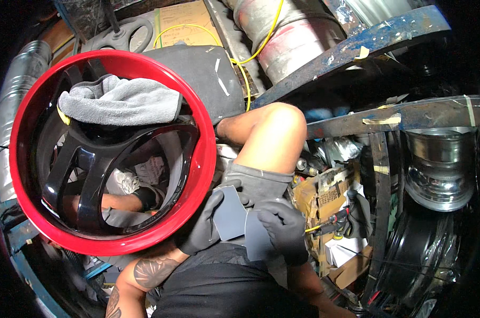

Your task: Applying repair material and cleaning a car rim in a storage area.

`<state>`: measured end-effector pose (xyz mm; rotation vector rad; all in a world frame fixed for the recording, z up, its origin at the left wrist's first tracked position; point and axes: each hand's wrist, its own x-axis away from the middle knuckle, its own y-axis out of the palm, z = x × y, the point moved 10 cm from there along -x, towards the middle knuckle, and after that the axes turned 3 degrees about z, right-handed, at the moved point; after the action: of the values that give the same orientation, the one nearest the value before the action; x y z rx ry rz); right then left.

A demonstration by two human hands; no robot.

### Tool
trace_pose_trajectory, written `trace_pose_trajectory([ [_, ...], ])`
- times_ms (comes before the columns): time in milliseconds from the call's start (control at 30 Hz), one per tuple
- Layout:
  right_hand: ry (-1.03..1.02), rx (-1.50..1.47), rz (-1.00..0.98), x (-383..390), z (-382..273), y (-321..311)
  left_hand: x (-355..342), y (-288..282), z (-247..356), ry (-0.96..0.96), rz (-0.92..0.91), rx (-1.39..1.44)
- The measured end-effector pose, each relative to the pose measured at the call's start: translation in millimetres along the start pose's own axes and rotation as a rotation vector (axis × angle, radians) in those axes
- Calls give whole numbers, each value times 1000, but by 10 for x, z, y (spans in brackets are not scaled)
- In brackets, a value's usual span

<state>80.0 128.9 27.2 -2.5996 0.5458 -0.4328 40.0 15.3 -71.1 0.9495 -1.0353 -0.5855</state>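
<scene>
In front of my lap, my left hand (201,229), in a dark grey glove, grips a flat piece of grey sandpaper (231,216) by its left side. My right hand (283,227), gloved alike, pinches a second grey sandpaper piece (257,239) that curves slightly. The two pieces meet or nearly meet at their inner edges; I cannot tell whether they are joined. To the left of my hands stands a large wheel rim with a red lip (110,246) and glossy black spokes (94,153). A folded grey cloth (120,100) lies across the top of its spokes.
A dark padded seat (189,74) sits beyond the wheel, with a yellow cable (242,71) beside it. Blue-painted metal bars (356,53) cross the right. Behind them are a shiny metal rim (440,169), torn cardboard (316,199) and clutter. A silver drum (287,37) stands at the back.
</scene>
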Motion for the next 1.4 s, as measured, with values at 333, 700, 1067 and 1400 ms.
trace_pose_trajectory([
  [333,-452,387,85,-165,-434,364,-1,30,-134,-118,-11,-65],
  [700,-461,493,158,-155,-366,431,-52,-73,-116,-80,34,-61],
  [1067,-649,564,-86,-89,-424,350,-4,-129,-81,-94,84,-252],
  [1400,-149,180,191,-172,-120,-117,111,18,40,-33,-18,-603],
])
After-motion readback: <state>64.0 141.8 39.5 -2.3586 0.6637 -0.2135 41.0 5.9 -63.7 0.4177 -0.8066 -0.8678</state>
